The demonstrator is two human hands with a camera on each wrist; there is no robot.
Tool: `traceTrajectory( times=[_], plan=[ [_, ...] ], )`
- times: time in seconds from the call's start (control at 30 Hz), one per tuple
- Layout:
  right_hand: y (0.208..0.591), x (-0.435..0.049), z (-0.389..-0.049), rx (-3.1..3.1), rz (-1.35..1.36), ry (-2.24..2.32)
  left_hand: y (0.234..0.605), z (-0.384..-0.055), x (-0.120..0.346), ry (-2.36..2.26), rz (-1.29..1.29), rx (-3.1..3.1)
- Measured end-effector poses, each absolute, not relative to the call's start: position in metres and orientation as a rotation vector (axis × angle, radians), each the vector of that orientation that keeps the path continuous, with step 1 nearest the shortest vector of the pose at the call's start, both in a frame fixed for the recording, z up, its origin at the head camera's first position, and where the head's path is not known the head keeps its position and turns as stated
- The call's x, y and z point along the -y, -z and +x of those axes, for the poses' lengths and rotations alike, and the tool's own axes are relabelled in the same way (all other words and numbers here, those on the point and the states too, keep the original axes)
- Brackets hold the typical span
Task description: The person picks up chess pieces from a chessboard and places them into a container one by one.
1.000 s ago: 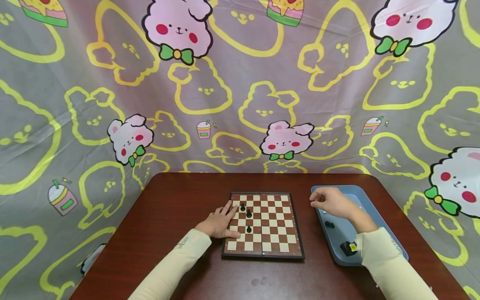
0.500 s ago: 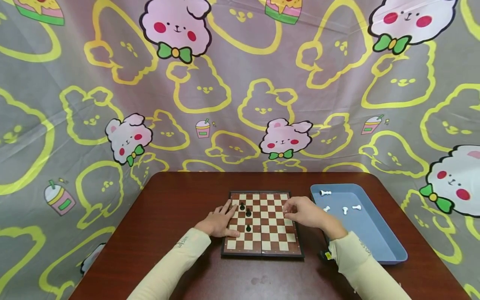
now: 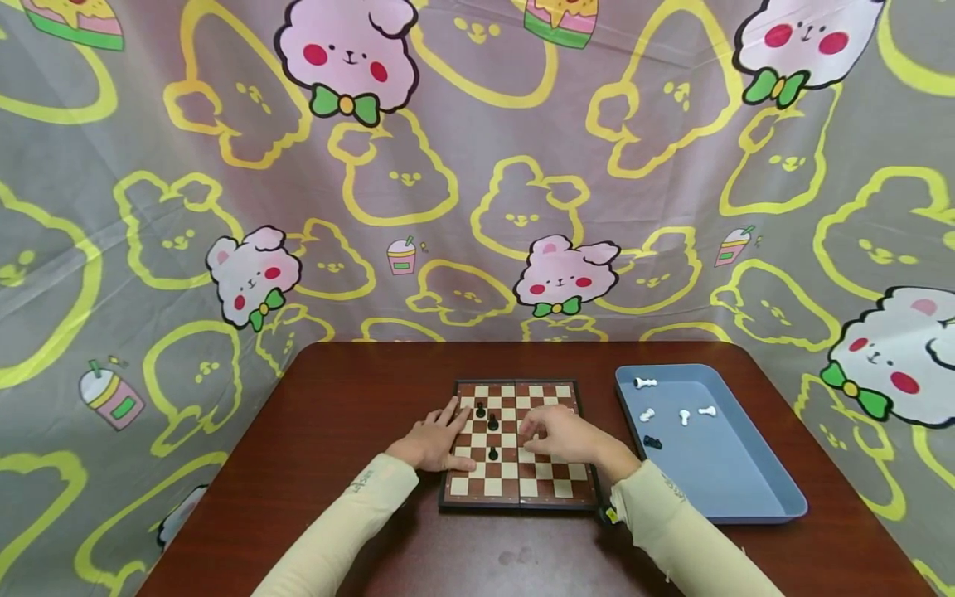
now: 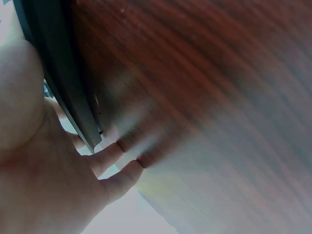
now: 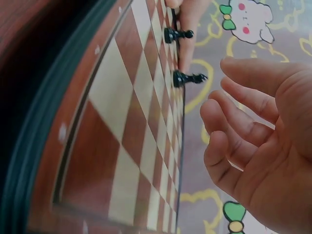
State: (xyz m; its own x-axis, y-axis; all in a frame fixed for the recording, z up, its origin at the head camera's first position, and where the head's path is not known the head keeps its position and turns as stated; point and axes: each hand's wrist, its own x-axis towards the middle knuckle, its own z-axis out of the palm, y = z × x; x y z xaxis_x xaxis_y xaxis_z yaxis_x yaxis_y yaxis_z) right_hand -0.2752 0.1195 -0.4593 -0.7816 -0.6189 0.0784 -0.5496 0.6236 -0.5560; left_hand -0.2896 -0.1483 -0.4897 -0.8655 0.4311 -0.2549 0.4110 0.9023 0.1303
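A folding chessboard (image 3: 545, 502) lies on the table. On its left half stand a black chess piece (image 3: 481, 410) near the far corner, a taller black piece (image 3: 492, 424) beside it, and a black pawn (image 3: 493, 454) closer in. My left hand (image 3: 429, 442) rests spread over the board's left edge, thumb on the squares; in the left wrist view the dark board edge (image 4: 66, 83) runs by the fingers. Over the board's right half hovers my right hand (image 3: 563, 433). Its fingers are loosely bent, and the right wrist view shows nothing between thumb and fingers (image 5: 236, 109).
Right of the board sits a blue tray (image 3: 746, 473). In it lie several white chess pieces, one of them a white piece (image 3: 645, 383) at the far end, and black pieces (image 3: 652, 443) by the left wall. A patterned curtain (image 3: 448, 166) hangs behind the table (image 3: 358, 373).
From over the tray, my right hand has moved left to the board's right half, uncovering the pieces in the tray. My left hand and the three black pieces stay put.
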Motion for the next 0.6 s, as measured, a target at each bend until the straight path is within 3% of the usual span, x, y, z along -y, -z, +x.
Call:
traceTrajectory(
  times=[0.6],
  plan=[
    [0.468,-0.083,-0.28,-2.534,-1.026,0.826,0.489,-0.289,0.148,-0.098,0.618,-2.791]
  ],
)
